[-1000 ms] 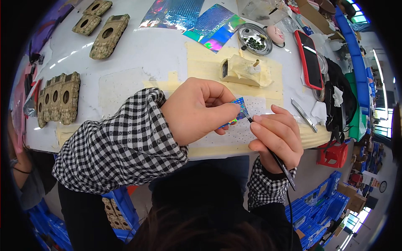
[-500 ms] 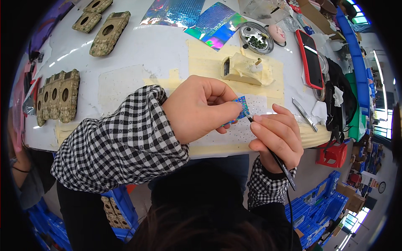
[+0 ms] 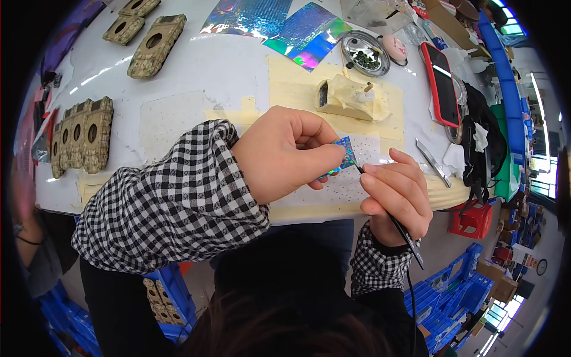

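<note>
My left hand point(image 3: 291, 152) is closed, pinching a small shiny blue-green holographic sticker sheet point(image 3: 347, 156) between thumb and fingers. My right hand point(image 3: 398, 196) grips slim black tweezers point(image 3: 399, 229), whose fine tip meets the sheet's right edge. Whether the tip has picked up a piece is too small to tell. Beneath both hands lies a white sheet dotted with small specks point(image 3: 366, 149) on the table. Just beyond them stands a tape-covered block point(image 3: 351, 101) with a short peg on top.
Camouflage-patterned hull-shaped parts point(image 3: 156, 47) lie at the left. Larger holographic sheets point(image 3: 312, 35), a round dish of small dark parts point(image 3: 365, 55) and a red-cased phone point(image 3: 441, 83) lie farther off. A metal blade-like tool point(image 3: 433, 162) rests at the right. Blue crates point(image 3: 452, 297) stand below.
My right hand and the tweezers have shifted slightly to the right. The sheet in my left hand has tilted a little and catches the light differently.
</note>
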`<state>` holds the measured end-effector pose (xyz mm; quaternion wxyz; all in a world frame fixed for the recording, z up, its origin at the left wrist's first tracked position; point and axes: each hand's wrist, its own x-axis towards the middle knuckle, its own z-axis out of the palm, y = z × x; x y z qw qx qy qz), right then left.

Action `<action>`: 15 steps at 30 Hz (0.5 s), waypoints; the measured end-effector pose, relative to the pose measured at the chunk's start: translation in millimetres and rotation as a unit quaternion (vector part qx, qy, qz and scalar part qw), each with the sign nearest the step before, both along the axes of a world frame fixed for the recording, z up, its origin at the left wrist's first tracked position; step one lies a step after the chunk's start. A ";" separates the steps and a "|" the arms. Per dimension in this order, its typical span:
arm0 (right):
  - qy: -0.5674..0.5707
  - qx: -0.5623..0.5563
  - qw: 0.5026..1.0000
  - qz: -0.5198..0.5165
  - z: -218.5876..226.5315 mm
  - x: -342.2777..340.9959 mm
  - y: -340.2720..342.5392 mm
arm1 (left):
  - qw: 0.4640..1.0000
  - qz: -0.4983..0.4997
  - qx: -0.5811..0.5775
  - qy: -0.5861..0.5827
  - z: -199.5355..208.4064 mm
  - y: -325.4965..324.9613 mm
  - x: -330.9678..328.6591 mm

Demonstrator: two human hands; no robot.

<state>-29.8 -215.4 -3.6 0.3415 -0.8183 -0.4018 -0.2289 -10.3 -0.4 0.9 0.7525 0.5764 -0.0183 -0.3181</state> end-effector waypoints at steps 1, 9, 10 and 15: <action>-0.001 0.003 1.000 0.000 -0.5 0.0 -0.7 | 1.000 -0.001 0.000 -0.001 0.0 0.0 0.1; 0.001 0.022 1.000 -0.003 -3.5 -1.9 -0.4 | 1.000 -0.002 0.007 -0.006 0.9 0.2 0.0; 0.002 0.021 1.000 -0.002 -3.5 -1.9 -0.6 | 1.000 -0.002 0.008 -0.006 1.3 0.0 -0.1; 0.006 0.008 1.000 -0.004 -2.6 -2.6 1.9 | 1.000 0.000 0.001 -0.010 -0.3 0.0 -0.1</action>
